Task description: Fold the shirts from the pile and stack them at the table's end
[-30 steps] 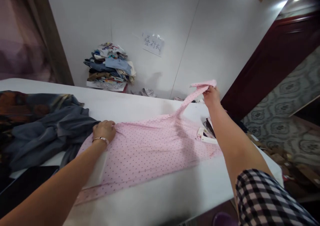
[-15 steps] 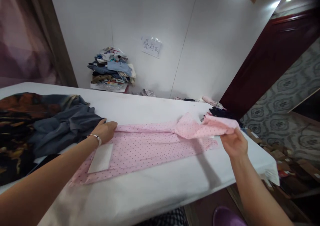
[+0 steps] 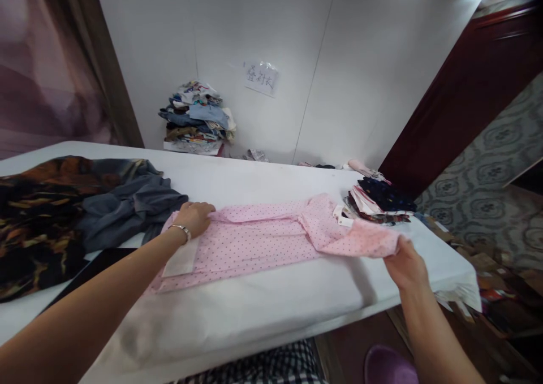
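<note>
A pink shirt (image 3: 254,240) with small dark dots lies folded lengthwise across the table. My left hand (image 3: 192,219), wearing a bracelet, grips the far folded edge at the shirt's left end, its fingertips partly hidden. Beneath that wrist a white card (image 3: 180,260) rests on the fabric. My right hand (image 3: 406,262) is closed on the end of a sleeve (image 3: 369,238), stretching it to the right above the table. A white tag (image 3: 343,217) shows beside the collar area.
Dark and grey garments (image 3: 123,208) lie to the left, with a black flat object (image 3: 97,265) near them. Folded clothes (image 3: 384,197) are stacked at the right. A tall clothes pile (image 3: 199,115) stands by the wall. The white table (image 3: 237,310) has its front edge near me.
My right hand has drawn the sleeve lower and toward me, and the white tag has come into view. My left hand still holds the shirt's far edge. The view has shifted slightly.
</note>
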Demonstrator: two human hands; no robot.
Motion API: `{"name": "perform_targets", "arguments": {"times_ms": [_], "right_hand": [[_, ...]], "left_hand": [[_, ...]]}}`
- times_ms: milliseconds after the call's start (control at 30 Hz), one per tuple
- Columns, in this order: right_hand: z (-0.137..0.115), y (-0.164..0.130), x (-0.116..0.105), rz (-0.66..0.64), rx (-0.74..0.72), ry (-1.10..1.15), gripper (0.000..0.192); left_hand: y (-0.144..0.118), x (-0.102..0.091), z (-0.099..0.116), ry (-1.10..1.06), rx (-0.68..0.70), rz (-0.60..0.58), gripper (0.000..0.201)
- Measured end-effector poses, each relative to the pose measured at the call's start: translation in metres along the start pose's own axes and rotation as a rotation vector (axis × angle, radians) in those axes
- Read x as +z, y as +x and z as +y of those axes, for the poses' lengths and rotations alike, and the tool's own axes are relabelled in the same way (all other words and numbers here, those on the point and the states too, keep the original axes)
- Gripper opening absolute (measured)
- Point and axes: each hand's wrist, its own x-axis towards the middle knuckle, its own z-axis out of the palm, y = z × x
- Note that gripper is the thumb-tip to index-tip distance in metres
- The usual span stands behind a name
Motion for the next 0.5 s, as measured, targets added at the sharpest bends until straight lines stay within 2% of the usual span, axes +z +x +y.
{"name": "perform_targets", "arguments": {"times_ms": [133,200,267,367,500], "right_hand": [[-0.042,-0.042,0.033,-0.157,-0.320,0.015,0.021],[-0.052,-0.064,0.047,-0.182,-0.388,-0.025,0.027],[-0.054,-0.081,0.055,-0.187,-0.396,-0.056,0.031],[-0.054,-0.091,0.056,-0.163,-0.414,-0.077,0.027],[-0.057,-0.085,0.046,-0.125,-0.504,0.008,0.019]], "left_hand": [[-0.002,-0.003,-0.004,0.052,-0.031,0.088,0.025],[-0.003,-0.001,-0.008,0.093,-0.051,0.096,0.024],[-0.005,0.000,-0.010,0.119,-0.048,0.082,0.023],[-0.009,-0.001,-0.010,0.148,-0.027,0.100,0.021],[-0.019,-0.003,-0.012,0.180,0.012,0.126,0.025]]}}
